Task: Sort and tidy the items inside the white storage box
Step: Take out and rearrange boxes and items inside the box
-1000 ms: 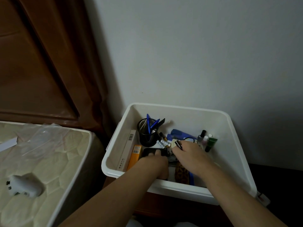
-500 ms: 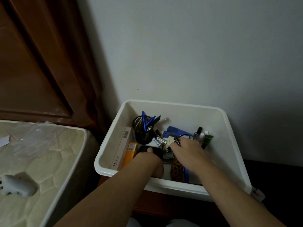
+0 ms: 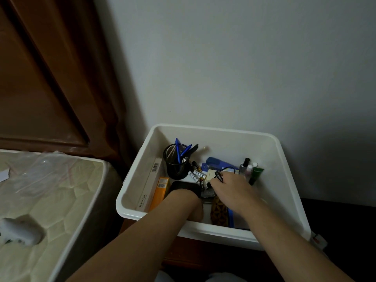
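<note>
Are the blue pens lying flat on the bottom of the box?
No, the blue pens stand upright in the black mesh cup near the back left of the white storage box.

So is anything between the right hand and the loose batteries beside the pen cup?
Nothing solid: the batteries lie uncovered just left of the right hand, though a thin black cable loops at its fingertips.

Left hand [image 3: 188, 202] fingers hidden behind wrist, grip undeterminable; brown patterned pouch [image 3: 218, 212] partly covered by right hand [image 3: 234, 192]; white blurred object on bed [image 3: 19, 231] cut by frame edge
</note>
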Motion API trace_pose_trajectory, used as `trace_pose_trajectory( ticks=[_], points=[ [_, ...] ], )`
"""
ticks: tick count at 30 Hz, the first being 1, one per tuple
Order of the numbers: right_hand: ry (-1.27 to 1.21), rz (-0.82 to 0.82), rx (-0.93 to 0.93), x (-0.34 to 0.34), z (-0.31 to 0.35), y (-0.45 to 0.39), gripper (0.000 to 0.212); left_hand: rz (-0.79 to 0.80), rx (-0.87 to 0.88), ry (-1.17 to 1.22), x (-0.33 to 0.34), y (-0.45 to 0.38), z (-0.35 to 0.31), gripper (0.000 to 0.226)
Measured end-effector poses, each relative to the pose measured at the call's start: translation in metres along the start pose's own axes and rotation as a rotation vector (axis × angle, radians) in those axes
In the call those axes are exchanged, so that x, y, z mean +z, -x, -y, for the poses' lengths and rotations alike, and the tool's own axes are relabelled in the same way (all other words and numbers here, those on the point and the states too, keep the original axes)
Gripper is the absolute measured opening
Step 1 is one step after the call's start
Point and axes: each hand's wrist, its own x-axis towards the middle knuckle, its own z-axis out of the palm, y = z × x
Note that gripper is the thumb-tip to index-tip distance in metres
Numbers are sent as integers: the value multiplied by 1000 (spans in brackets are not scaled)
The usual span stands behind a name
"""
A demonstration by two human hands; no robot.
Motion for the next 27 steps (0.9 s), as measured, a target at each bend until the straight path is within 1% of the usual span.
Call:
trace_pose_trajectory(
  ticks=[2, 3, 6, 9, 12, 14, 18, 24, 27],
  points=[
    [-6, 3, 8, 0, 1, -1, 31, 85, -1, 34, 0, -7, 0, 67],
    [-5, 4, 10, 0, 1, -1, 31, 99, -4, 35, -1, -10, 1, 67],
    [-3, 10, 6, 0, 1, 0, 32, 64, 1, 6, -3, -13, 1, 68],
    [-10, -1, 7, -1, 1, 0, 33, -69, 3, 1, -7, -12, 3, 66],
    [-10, -46, 18, -1, 0, -1, 35, -291, 0, 39, -10, -6, 12, 65],
    [-37, -74, 41, -2, -1, -1, 36, -354, 27, 82, -10, -4, 19, 62],
    [-91, -111, 86, -3, 1, -2, 37, -348, 60, 176, -5, -6, 24, 61],
    [-138, -92, 90, 0, -5, -5, 32, -324, 68, 156, -7, -7, 23, 66],
    [-166, -93, 95, 1, -6, -5, 31, -316, 88, 221, -6, -6, 24, 63]
  ],
)
